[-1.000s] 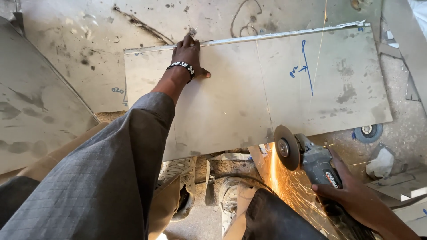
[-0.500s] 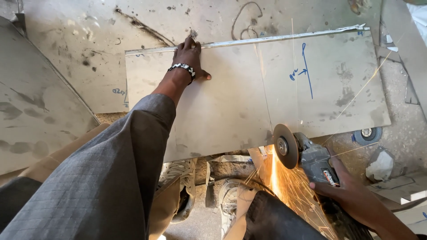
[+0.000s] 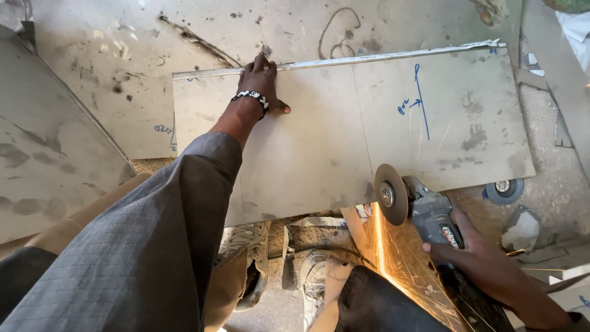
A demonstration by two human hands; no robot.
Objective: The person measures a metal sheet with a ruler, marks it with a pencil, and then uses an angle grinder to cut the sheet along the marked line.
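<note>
Two hands were at work, well apart. The left hand (image 3: 261, 83) lay flat with fingers spread on the far edge of a pale rectangular metal sheet (image 3: 319, 154), pressing it down where it overlapped a larger stained sheet (image 3: 123, 74) beneath. The right hand (image 3: 485, 264) was wrapped tight around the body of an angle grinder (image 3: 430, 218), whose disc (image 3: 390, 193) stood upright against the near edge of the pale sheet, throwing orange sparks (image 3: 384, 258) down toward the person's shoes (image 3: 252, 258).

The pale sheet lay across the ground-level pile, its near edge overhanging a gap; blue pen marks (image 3: 418, 101) and a thin scribed line ran across it toward the disc. It looked thin yet stiff, likely to flex and chatter at the unsupported edge, smooth enough to slide, and probably sharp along its cut edges. A flat palm on its face, away from the edges, seemed the safest hold. The grinder appeared compact but dense, best gripped around its barrel, behind the disc.
</note>
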